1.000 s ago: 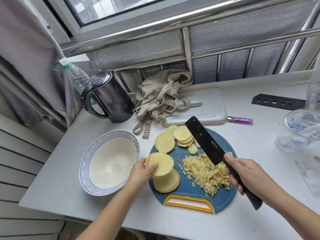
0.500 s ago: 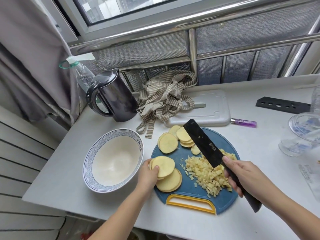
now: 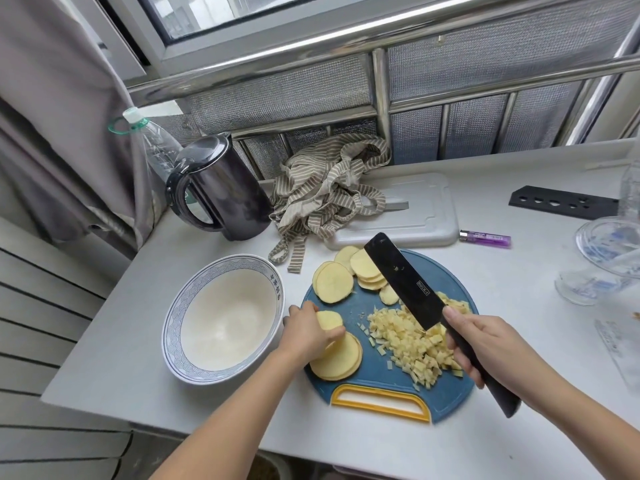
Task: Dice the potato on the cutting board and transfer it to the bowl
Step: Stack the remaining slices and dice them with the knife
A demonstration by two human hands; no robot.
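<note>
A round blue cutting board point(image 3: 446, 398) with a yellow handle lies in front of me. On it are a pile of diced potato point(image 3: 412, 337), loose potato slices point(image 3: 334, 282) at the far side and a stack of slices point(image 3: 337, 360) at the near left. My left hand point(image 3: 308, 332) holds a few slices at that stack. My right hand point(image 3: 485, 344) grips the handle of a black cleaver point(image 3: 403, 280), its blade raised over the dice. A white bowl point(image 3: 173, 327) with a blue rim stands left of the board, with nothing in it.
Behind the board are a dark kettle point(image 3: 225, 188), a plastic bottle point(image 3: 157, 147), a striped cloth point(image 3: 329, 188), a white board point(image 3: 422, 216) and a purple lighter point(image 3: 485, 239). Glassware point(image 3: 602, 258) stands at the right. The counter's front edge runs just below the board.
My left hand has lowered the potato slices it held up onto the stack at the near left of the board. The cleaver has stayed raised over the dice.
</note>
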